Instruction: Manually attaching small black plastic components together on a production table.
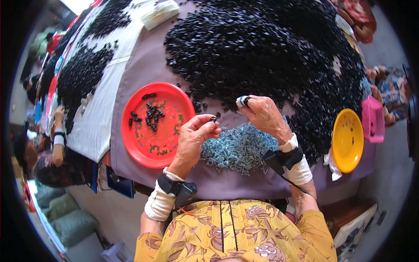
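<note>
My left hand (196, 132) is closed in a pinch, thumb against fingertips, on a small black ring-like piece (213, 118). It is beside the right rim of a red round tray (127, 131), which holds several short black pieces (152, 117). My right hand (264, 114) has its fingers curled together at the near edge of a big heap of small black pieces (244, 48). White and dark wrapping covers a fingertip there, and what the fingers hold is too small to make out. Below both hands lies a pile of small, shiny, silvery-blue pieces (240, 148).
A yellow oval dish (348, 142) and a pink basket (373, 118) stand at the right table edge. A purple cloth (144, 61) covers the table. Leftward, a white cloth (94, 126) carries more black heaps. Other people sit at left and right, one person's hand (59, 115) at the left.
</note>
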Tool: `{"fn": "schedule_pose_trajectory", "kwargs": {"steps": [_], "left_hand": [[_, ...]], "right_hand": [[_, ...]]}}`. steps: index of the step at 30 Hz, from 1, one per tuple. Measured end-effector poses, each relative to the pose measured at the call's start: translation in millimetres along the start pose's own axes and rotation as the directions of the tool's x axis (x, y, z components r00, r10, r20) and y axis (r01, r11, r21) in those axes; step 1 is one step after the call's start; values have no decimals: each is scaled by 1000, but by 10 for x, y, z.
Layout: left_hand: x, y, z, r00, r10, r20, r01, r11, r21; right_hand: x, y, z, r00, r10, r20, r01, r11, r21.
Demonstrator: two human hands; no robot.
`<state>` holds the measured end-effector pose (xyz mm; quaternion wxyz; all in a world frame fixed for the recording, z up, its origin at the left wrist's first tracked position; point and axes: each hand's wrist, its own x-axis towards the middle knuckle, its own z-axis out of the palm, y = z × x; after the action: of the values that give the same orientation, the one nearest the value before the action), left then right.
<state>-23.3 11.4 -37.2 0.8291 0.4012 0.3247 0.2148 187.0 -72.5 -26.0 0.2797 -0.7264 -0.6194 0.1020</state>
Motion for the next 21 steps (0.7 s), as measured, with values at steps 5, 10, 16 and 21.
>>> {"fn": "schedule_pose_trajectory", "kwargs": {"steps": [5,10,16,21], "left_hand": [[16,62,92,998,32,-45,-28,997,74],[38,62,-40,995,78,-56,-69,987,146],[156,-13,-124,994,-21,104,3,985,174],[182,-31,-35,995,-28,91,6,973,230]], "right_hand": [[-298,176,-497,967,-91,-239,88,996,-21],[-1001,483,-1091,924,48,-380,-79,995,-66],[-2018,589,-1485,888,267,-375,-345,925,-157],[-2383,537,-1561,817,476,-326,-530,842,-101]]}}
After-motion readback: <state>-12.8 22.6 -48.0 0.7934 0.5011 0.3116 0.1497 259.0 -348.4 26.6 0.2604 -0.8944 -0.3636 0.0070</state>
